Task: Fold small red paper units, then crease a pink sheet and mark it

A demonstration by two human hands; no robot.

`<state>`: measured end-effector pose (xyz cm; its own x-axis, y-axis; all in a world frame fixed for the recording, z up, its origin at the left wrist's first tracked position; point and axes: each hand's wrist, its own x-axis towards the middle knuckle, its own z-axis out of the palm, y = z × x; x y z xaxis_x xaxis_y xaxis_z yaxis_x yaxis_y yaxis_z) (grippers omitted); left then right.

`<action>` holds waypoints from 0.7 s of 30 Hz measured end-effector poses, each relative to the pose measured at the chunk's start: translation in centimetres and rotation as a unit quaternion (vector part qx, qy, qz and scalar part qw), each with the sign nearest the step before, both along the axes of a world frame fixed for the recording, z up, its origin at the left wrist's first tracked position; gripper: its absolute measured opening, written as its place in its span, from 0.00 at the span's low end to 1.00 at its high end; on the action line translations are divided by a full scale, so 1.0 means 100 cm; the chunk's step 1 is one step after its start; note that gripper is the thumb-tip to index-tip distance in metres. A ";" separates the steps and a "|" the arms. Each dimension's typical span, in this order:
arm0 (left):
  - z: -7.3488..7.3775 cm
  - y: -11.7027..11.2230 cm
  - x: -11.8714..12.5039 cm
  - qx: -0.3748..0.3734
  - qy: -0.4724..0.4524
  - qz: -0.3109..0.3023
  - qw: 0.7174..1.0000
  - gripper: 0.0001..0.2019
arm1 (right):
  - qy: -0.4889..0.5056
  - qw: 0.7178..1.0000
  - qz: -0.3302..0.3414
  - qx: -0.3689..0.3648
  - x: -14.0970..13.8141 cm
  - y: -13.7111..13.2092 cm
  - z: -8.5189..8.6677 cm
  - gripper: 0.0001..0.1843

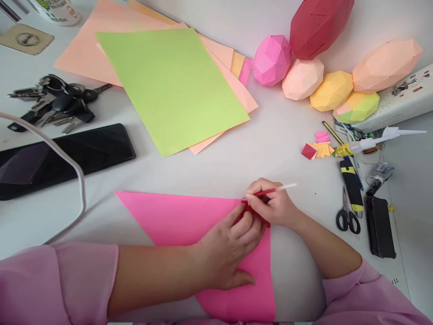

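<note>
A bright pink sheet of paper [182, 219] lies on the white table in front of me. My left hand [228, 250] rests on it, its fingers pressing down a small dark red piece [248, 210] at the sheet's upper right corner. My right hand [275, 207] is closed in a writing grip on a red-and-white pen [275, 190], whose tip touches the paper's edge beside the red piece.
A green sheet [169, 85] lies over peach sheets at the back. Several folded paper polyhedra [304, 76] sit at the back right. Keys [56, 104], a black phone [64, 158] and a white cable are on the left. Scissors [348, 214], a glue bottle [365, 144] and paper scraps are on the right.
</note>
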<state>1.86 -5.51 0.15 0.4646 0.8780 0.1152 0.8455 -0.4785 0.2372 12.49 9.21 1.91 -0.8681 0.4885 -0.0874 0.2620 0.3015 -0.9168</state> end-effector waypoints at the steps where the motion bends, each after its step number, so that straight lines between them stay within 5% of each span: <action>1: 0.000 0.000 0.000 -0.002 -0.004 -0.002 1.000 0.44 | 0.015 0.999 -0.022 -0.040 0.000 0.003 -0.001 0.06; 7: -0.003 0.006 -0.006 0.000 -0.023 -0.002 1.000 0.41 | 0.091 0.964 -0.100 -0.230 0.002 0.019 -0.006 0.09; 15: 0.002 0.022 -0.013 0.044 -0.154 0.002 0.987 0.38 | 0.185 0.935 -0.164 -0.253 0.020 0.006 0.020 0.09; 18: 0.019 0.021 -0.018 0.020 -0.280 0.076 0.957 0.21 | 0.221 0.930 -0.148 -0.255 0.033 -0.012 0.028 0.08; 21: 0.040 0.010 -0.021 -0.027 -0.423 0.164 0.891 0.12 | 0.255 0.927 -0.111 -0.252 0.041 -0.036 0.032 0.07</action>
<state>-0.24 -4.55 4.19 -0.0512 0.9652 0.2566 0.4452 -0.2080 0.8709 16.62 5.65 5.13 -0.7426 0.6684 0.0421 -0.2405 -0.2074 -0.9482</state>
